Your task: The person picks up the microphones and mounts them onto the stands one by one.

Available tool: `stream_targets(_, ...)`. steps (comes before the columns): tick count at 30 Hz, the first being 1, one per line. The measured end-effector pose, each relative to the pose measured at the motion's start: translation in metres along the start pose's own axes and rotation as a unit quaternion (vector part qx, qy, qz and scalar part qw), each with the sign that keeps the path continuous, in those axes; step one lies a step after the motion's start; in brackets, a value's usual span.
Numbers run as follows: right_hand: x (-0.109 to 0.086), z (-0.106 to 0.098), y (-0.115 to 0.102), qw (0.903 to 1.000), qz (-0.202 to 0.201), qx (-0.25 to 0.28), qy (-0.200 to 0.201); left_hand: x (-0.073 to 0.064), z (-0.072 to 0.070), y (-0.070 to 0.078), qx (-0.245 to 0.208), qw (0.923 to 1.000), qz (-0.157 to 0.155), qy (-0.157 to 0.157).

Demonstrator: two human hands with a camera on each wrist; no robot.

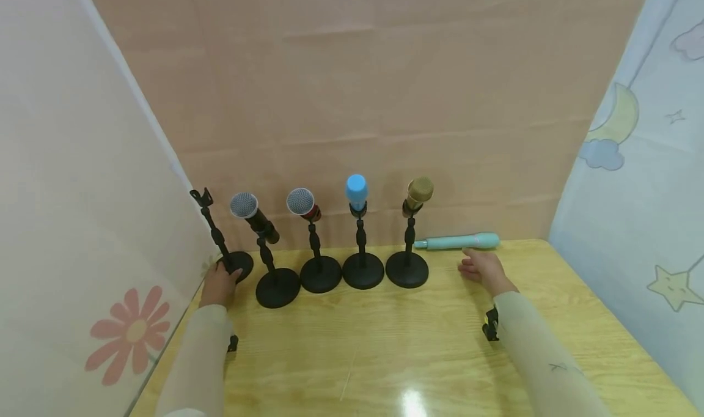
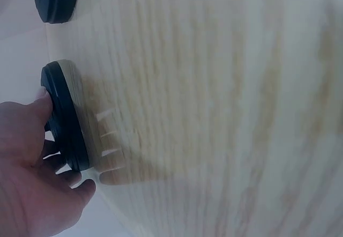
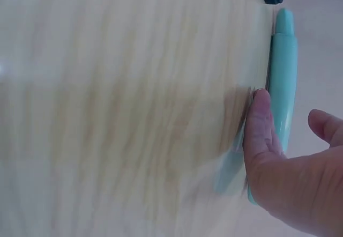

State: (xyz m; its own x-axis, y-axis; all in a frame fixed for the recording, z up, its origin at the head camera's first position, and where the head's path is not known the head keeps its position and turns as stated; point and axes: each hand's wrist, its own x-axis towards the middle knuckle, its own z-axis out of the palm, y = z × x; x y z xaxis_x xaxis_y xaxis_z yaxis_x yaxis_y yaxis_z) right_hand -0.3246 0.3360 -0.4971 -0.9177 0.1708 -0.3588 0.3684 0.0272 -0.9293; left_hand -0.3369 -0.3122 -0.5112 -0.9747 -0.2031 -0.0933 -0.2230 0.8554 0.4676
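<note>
At the far left stands a black microphone stand (image 1: 217, 239) with an empty clip. My left hand (image 1: 219, 284) grips its round base (image 2: 65, 116), thumb on one side and fingers round the other. A light teal microphone (image 1: 459, 241) lies on its side along the back edge at the right. Just in front of it is my right hand (image 1: 483, 269). In the right wrist view the fingers (image 3: 261, 120) of that hand lie alongside the teal microphone (image 3: 284, 71), with the thumb (image 3: 324, 124) spread away; contact cannot be told.
Between the hands stand several microphones on black stands: a black one (image 1: 253, 214) with silver mesh, a red one (image 1: 302, 203), a blue one (image 1: 357, 191) and a gold one (image 1: 420, 192). Walls close in the wooden table (image 1: 352, 350) at left, back and right.
</note>
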Motion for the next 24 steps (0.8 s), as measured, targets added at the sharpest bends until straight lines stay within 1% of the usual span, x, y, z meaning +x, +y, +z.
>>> stream_targets(3, 0.004, 0.002, -0.005, 0.9994, 0.014, 0.032, 0.006, -0.001, 0.0, 0.0, 0.008, 0.9999, 0.01, 0.005)
stream_targets(7, 0.009, 0.007, -0.011, 0.9971, 0.025, 0.071, 0.015, -0.007, -0.001, 0.0, 0.012, 0.9998, 0.012, 0.008)
stream_targets(10, 0.012, 0.012, -0.014, 0.9935, 0.033, 0.105, 0.028, -0.012, -0.001, -0.002, 0.017, 0.9997, 0.015, 0.01)
stream_targets(14, 0.016, 0.019, -0.016, 0.9886, 0.04, 0.136, 0.051, -0.017, -0.001, -0.006, 0.021, 0.9996, 0.014, 0.014)
stream_targets(19, 0.021, 0.022, -0.017, 0.9826, 0.045, 0.149, 0.101, -0.02, -0.001, -0.009, 0.029, 0.9994, 0.012, 0.015)
stream_targets(22, 0.024, 0.021, -0.017, 0.9797, 0.051, 0.153, 0.12, -0.023, -0.001, -0.012, 0.034, 0.9991, 0.017, 0.019)
stream_targets(24, 0.025, 0.021, -0.017, 0.9784, 0.053, 0.158, 0.123, -0.027, -0.002, -0.015, 0.031, 0.9989, 0.022, 0.028)
